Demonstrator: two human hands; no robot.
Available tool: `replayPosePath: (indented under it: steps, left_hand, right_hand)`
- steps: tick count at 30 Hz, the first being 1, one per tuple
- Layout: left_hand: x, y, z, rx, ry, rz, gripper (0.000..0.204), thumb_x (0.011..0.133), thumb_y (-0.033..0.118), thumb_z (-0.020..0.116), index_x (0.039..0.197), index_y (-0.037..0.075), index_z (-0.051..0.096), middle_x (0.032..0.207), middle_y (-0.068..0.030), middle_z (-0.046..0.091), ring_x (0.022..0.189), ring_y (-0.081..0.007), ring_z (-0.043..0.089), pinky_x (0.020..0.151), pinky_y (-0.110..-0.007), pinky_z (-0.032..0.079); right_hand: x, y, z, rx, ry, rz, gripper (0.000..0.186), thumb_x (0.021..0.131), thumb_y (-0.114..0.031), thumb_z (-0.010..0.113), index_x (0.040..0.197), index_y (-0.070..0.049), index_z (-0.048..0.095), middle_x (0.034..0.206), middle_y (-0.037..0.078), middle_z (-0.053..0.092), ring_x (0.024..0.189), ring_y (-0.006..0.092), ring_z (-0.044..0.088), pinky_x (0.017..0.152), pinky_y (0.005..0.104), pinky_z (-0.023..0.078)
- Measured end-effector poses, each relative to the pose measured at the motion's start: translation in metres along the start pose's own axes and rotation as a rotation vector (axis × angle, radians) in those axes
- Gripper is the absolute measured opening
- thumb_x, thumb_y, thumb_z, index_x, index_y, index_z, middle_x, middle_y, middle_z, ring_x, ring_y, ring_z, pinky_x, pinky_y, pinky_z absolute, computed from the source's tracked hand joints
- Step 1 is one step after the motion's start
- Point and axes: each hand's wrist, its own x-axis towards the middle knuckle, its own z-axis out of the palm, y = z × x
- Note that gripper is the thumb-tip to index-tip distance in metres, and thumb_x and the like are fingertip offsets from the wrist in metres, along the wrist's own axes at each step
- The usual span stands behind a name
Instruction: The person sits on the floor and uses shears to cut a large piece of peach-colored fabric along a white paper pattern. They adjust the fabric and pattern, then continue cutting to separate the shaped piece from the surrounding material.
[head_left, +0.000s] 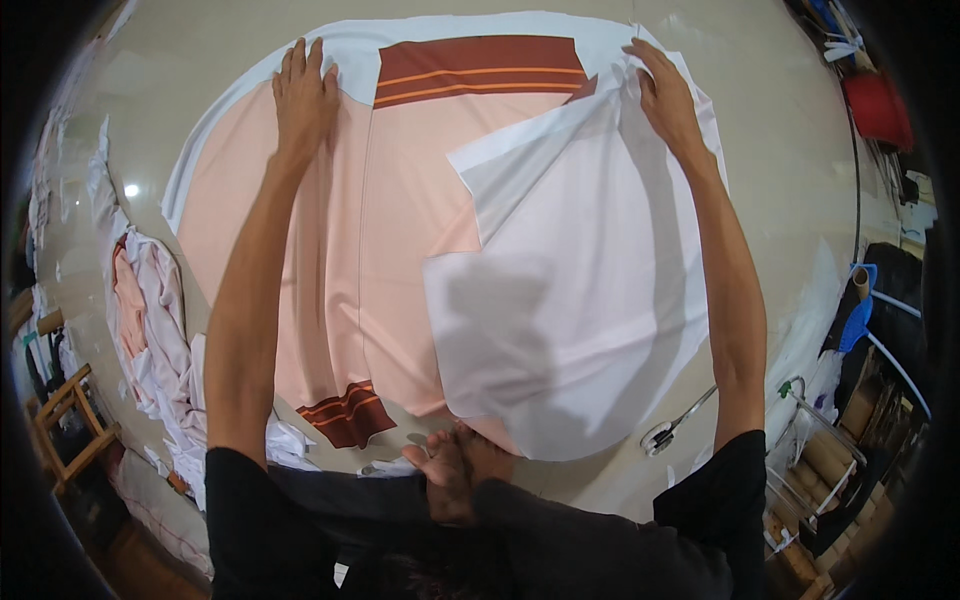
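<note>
A large peach fabric panel (400, 190) lies spread on the floor. It has a brown band with orange stripes (480, 68) at its far edge and a smaller striped brown piece (347, 414) at the near end. The right part is turned over, so its white underside (580, 290) faces up. White fabric (350, 42) shows beneath along the far rim. My left hand (305, 98) rests on the panel's far left, fingers spread. At the far right, my right hand (665, 98) touches the turned-over cloth, thumb apart from the fingers.
Crumpled white and peach cloth scraps (160, 310) lie at left. Beside the panel's near right edge is a metal tool with a rounded end (660, 437). My bare feet (455, 470) touch the near edge. A red container (878, 110) and a metal rack (820, 470) stand at right.
</note>
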Motion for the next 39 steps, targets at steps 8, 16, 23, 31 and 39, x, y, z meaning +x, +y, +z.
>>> replayPosePath:
  steps: [8,16,23,31,39]
  left_hand:
    - [-0.200,0.094,-0.117,-0.307,-0.039,-0.354,0.051,0.109,0.027,0.054,0.157,0.010,0.052,0.165,-0.0189,0.042,0.155,-0.0397,0.032,0.127,-0.053,0.025]
    - [-0.219,-0.117,-0.106,0.232,-0.234,-0.265,0.063,0.115,0.050,0.035,0.171,0.022,0.027,0.177,-0.0031,0.025,0.164,-0.0312,0.016,0.130,-0.060,0.009]
    - [-0.117,-0.210,-0.090,0.340,-0.368,-0.413,0.073,0.112,0.055,0.038,0.172,0.017,0.020,0.178,-0.0112,0.020,0.164,-0.0361,0.014,0.128,-0.067,0.009]
    - [-0.221,0.146,-0.138,-0.380,-0.090,-0.345,0.047,0.099,0.030,0.071,0.133,-0.001,0.062,0.136,-0.0212,0.062,0.129,-0.0410,0.053,0.113,-0.052,0.038]
    - [-0.326,0.232,-0.190,-0.289,-0.377,-0.629,0.035,0.098,0.034,0.074,0.110,0.002,0.064,0.105,-0.0128,0.063,0.105,-0.0320,0.057,0.095,-0.048,0.041]
  right_hand:
    - [-0.129,-0.044,-0.080,-0.024,0.156,0.489,0.036,0.107,-0.008,0.055,0.141,-0.004,0.063,0.151,0.015,0.061,0.141,0.0355,0.055,0.118,0.0413,0.042]
    - [-0.186,-0.006,-0.042,-0.338,-0.083,0.419,0.066,0.111,-0.050,0.043,0.163,-0.009,0.040,0.174,0.013,0.030,0.162,0.0347,0.021,0.128,0.0643,0.009]
    - [-0.119,-0.022,0.017,-0.294,-0.054,0.408,0.067,0.110,-0.050,0.046,0.161,-0.008,0.042,0.172,0.018,0.032,0.160,0.0388,0.024,0.127,0.0645,0.012]
    - [-0.215,-0.125,-0.059,-0.076,0.140,0.506,0.046,0.105,-0.019,0.063,0.147,-0.001,0.057,0.161,0.019,0.048,0.147,0.0383,0.044,0.122,0.0460,0.036]
    - [-0.408,-0.171,-0.091,-0.131,0.227,1.066,0.038,0.097,-0.027,0.079,0.119,0.002,0.066,0.101,0.008,0.065,0.087,0.0182,0.062,0.079,0.0335,0.053]
